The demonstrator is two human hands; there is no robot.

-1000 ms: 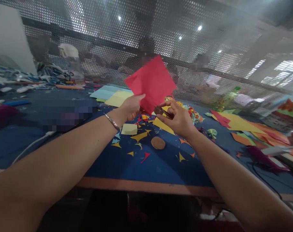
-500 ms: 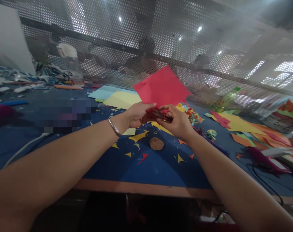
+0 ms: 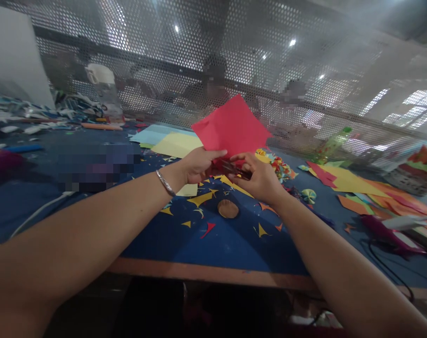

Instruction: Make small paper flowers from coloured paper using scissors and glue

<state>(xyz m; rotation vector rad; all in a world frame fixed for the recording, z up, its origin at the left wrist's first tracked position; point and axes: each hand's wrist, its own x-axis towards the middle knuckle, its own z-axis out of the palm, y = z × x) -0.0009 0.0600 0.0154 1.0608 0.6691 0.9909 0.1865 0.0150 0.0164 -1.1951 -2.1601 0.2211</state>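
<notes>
One red sheet [image 3: 234, 123], held up above the tabletop [image 3: 234, 253], both hands meeting at its near edge.
Left hand [image 3: 198, 165] grip pinches the edge, thumb on top, probably to steady it; right hand [image 3: 261, 177] grip is closed on a dark tool [image 3: 239, 170], likely scissors. I read the raised hold as room for the tool; can't tell if it touches paper. Brown disc [image 3: 228, 209] lies apart, among paper scraps [image 3: 201, 199], clear of the hands.
</notes>
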